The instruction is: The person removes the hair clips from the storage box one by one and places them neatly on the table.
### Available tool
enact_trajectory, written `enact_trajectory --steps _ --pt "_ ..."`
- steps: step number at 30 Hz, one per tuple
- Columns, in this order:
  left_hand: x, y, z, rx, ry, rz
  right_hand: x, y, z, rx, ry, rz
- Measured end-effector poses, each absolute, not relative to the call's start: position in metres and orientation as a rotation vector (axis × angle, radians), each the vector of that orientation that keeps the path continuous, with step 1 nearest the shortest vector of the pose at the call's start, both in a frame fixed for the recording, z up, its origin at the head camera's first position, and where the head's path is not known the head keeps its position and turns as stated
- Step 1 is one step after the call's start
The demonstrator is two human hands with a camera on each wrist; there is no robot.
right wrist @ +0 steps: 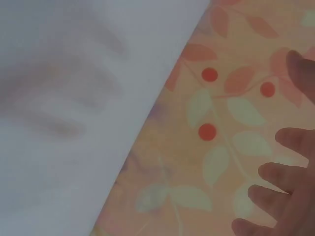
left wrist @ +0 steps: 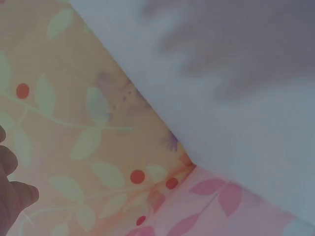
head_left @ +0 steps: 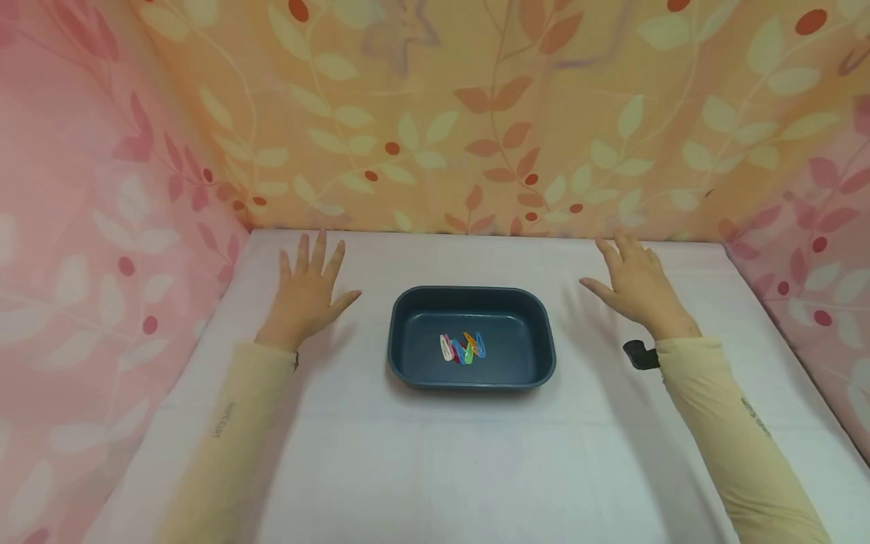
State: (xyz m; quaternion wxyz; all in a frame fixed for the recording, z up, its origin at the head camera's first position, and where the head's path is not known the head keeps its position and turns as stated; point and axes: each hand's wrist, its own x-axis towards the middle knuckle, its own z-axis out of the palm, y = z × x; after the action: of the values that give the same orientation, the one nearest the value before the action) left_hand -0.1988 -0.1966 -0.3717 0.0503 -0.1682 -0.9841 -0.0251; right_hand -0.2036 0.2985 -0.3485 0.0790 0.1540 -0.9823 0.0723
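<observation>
A dark blue rectangular tray (head_left: pixel 510 376) stands on the white table. In it lie several small hair clips (head_left: pixel 469 350) in white, pink, blue, green and orange, bunched left of the tray's middle. My left hand (head_left: pixel 304 296) is held left of the tray with its fingers spread, and nothing is in it. On the other side, my right hand (head_left: pixel 635 285) is likewise spread and holds nothing. Both hands are apart from the tray. The wrist views show fingertips of the left hand (left wrist: pixel 12 191) and fingers of the right hand (right wrist: pixel 283 187), with hand shadows on the cloth.
White cloth (head_left: pixel 435 468) covers the table. An orange leaf-patterned curtain (head_left: pixel 421 113) rises along its back edge, and pink patterned curtains stand at the left (head_left: pixel 88 227) and right (head_left: pixel 822 249). A black wrist strap piece (head_left: pixel 641 355) sticks out from the right cuff.
</observation>
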Motion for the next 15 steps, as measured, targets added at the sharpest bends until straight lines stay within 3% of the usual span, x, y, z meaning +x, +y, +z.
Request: enact_trajectory --steps 15 --pt "-0.148 -0.146 -0.412 -0.658 -2.881 -0.322 -0.176 0.222 -0.344 0.661 -2.91 0.853"
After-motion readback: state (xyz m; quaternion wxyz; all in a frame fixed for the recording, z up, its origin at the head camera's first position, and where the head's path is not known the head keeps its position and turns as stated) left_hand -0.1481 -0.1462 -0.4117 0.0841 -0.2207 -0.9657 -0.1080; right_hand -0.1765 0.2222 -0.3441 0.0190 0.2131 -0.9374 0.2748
